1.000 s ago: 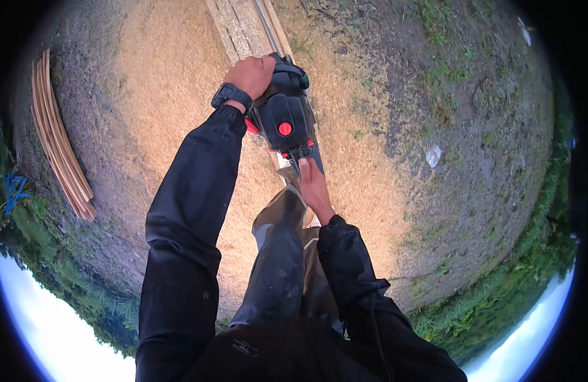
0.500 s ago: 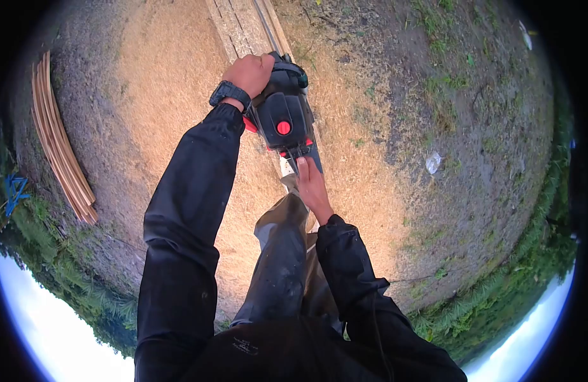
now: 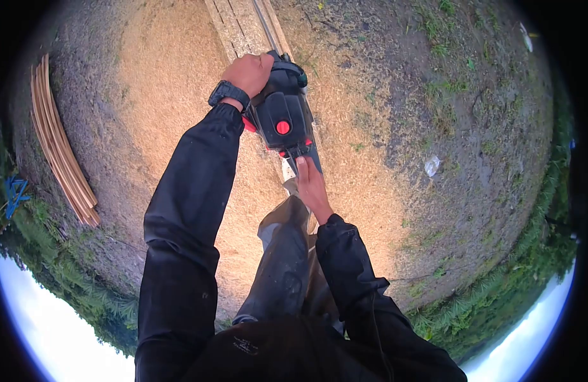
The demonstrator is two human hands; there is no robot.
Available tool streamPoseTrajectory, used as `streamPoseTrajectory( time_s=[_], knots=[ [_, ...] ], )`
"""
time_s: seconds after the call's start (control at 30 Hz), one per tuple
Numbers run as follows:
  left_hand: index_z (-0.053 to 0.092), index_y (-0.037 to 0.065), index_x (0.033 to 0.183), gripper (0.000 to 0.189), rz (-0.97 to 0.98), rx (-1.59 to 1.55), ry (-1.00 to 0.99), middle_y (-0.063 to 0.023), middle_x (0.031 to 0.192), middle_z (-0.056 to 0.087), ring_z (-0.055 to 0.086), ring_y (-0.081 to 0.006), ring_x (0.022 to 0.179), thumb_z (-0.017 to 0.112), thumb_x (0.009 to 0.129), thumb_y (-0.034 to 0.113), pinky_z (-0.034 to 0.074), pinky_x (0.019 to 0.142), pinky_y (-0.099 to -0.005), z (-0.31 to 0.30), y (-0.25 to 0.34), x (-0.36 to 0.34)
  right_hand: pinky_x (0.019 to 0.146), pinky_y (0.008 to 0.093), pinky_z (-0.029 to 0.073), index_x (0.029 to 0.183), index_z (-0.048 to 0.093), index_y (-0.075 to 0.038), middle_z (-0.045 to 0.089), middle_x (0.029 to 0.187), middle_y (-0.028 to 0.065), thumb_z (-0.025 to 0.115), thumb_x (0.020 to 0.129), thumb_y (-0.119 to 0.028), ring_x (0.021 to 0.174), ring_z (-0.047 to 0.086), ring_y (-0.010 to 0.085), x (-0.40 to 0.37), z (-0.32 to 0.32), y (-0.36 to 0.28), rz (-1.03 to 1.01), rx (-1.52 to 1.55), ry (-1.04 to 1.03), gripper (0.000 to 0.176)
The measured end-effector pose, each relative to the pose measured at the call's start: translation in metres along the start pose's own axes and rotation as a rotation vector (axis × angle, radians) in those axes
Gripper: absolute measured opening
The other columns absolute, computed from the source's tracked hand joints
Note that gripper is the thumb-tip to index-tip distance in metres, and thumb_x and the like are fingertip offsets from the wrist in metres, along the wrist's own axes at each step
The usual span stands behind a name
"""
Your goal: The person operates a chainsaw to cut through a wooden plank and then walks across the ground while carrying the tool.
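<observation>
A black chainsaw (image 3: pixel 279 113) with red parts is held over the timber below me. My left hand (image 3: pixel 249 74), with a dark watch at the wrist, is closed around its front handle. At the rear handle, my right hand (image 3: pixel 311 184) is closed too, its fingers partly hidden. The guide bar (image 3: pixel 268 25) points away from me along sawn timber (image 3: pixel 233 28), which has dark slits along its top. The chainsaw's body covers the timber nearest it.
Sawdust (image 3: pixel 160 95) covers the ground around the timber and my legs (image 3: pixel 281 254). Several long thin boards (image 3: pixel 62 143) lie in a stack at the left. A clear plastic scrap (image 3: pixel 432 166) lies on the soil at the right. Blue material (image 3: pixel 15 194) shows at far left.
Both hands keep their hold on the chainsaw, which has barely shifted. The view has moved very slightly.
</observation>
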State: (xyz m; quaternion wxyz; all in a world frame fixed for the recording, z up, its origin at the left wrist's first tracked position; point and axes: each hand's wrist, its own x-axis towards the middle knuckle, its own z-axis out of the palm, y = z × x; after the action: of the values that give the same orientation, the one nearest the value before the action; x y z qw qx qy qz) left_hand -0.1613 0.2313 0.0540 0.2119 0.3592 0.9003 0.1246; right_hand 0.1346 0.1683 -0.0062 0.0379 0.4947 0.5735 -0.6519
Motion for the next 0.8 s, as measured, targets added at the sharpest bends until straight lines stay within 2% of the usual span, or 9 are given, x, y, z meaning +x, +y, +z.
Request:
streamPoseTrajectory(
  time_s=[0.07, 0.1, 0.17, 0.4, 0.5, 0.57, 0.8],
  knots=[
    [0.070, 0.001, 0.093, 0.051, 0.155, 0.112, 0.028, -0.0312, 0.094, 0.068, 0.065, -0.0519, 0.090, 0.037, 0.098, 0.040, 0.051, 0.084, -0.0573, 0.007, -0.015, 0.013, 0.081, 0.0555, 0.048, 0.125, 0.058, -0.006, 0.069, 0.095, 0.0293, 0.038, 0.108, -0.049, 0.089, 0.066, 0.0507, 0.006, 0.004, 0.003, 0.009, 0.007, 0.001, 0.051],
    [0.070, 0.001, 0.093, 0.051, 0.155, 0.112, 0.028, -0.0312, 0.094, 0.068, 0.065, -0.0519, 0.090, 0.037, 0.098, 0.040, 0.051, 0.084, -0.0573, 0.002, -0.011, 0.013, 0.080, 0.0551, 0.048, 0.125, 0.057, -0.006, 0.069, 0.093, 0.0289, 0.038, 0.108, -0.049, 0.087, 0.067, 0.0501, 0.008, 0.005, 0.002, 0.017, 0.012, 0.006, 0.051],
    [0.069, 0.002, 0.093, 0.049, 0.031, 0.036, 0.009, -0.0297, 0.094, 0.069, 0.064, -0.0521, 0.088, 0.037, 0.098, 0.039, 0.051, 0.084, -0.0579, -0.005, -0.003, 0.011, 0.080, 0.0549, 0.048, 0.125, 0.057, -0.006, 0.069, 0.092, 0.0285, 0.038, 0.108, -0.049, 0.088, 0.067, 0.0500, 0.009, 0.004, 0.001, 0.021, 0.021, 0.005, 0.050],
    [0.068, 0.001, 0.093, 0.048, 0.145, 0.124, 0.027, -0.0284, 0.095, 0.069, 0.064, -0.0523, 0.089, 0.037, 0.098, 0.038, 0.051, 0.083, -0.0576, -0.006, -0.016, 0.034, 0.083, 0.0568, 0.047, 0.126, 0.057, -0.008, 0.069, 0.098, 0.0303, 0.037, 0.108, -0.050, 0.098, 0.063, 0.0534, 0.020, 0.009, -0.011, 0.028, -0.003, 0.004, 0.050],
    [0.065, 0.000, 0.095, 0.046, 0.032, 0.042, 0.004, -0.0285, 0.096, 0.069, 0.064, -0.0523, 0.089, 0.038, 0.098, 0.037, 0.051, 0.082, -0.0578, -0.027, -0.011, 0.041, 0.084, 0.0577, 0.046, 0.127, 0.056, -0.008, 0.068, 0.102, 0.0312, 0.037, 0.108, -0.050, 0.102, 0.062, 0.0548, 0.026, 0.012, -0.031, -0.004, 0.012, 0.011, 0.050],
    [0.064, 0.001, 0.096, 0.044, 0.178, 0.125, -0.001, -0.0285, 0.097, 0.069, 0.064, -0.0523, 0.090, 0.038, 0.097, 0.037, 0.051, 0.082, -0.0580, -0.034, -0.014, 0.049, 0.085, 0.0577, 0.046, 0.127, 0.056, -0.008, 0.068, 0.102, 0.0313, 0.037, 0.108, -0.050, 0.102, 0.061, 0.0548, 0.030, 0.014, -0.038, 0.000, 0.011, 0.012, 0.050],
    [0.067, 0.002, 0.096, 0.046, 0.090, 0.088, -0.017, -0.0291, 0.097, 0.068, 0.064, -0.0519, 0.091, 0.037, 0.098, 0.037, 0.051, 0.082, -0.0578, -0.039, -0.019, 0.067, 0.085, 0.0571, 0.046, 0.125, 0.057, -0.006, 0.068, 0.101, 0.0313, 0.037, 0.108, -0.050, 0.101, 0.062, 0.0545, 0.037, 0.016, -0.057, 0.007, 0.006, 0.026, 0.051]
  ],
)
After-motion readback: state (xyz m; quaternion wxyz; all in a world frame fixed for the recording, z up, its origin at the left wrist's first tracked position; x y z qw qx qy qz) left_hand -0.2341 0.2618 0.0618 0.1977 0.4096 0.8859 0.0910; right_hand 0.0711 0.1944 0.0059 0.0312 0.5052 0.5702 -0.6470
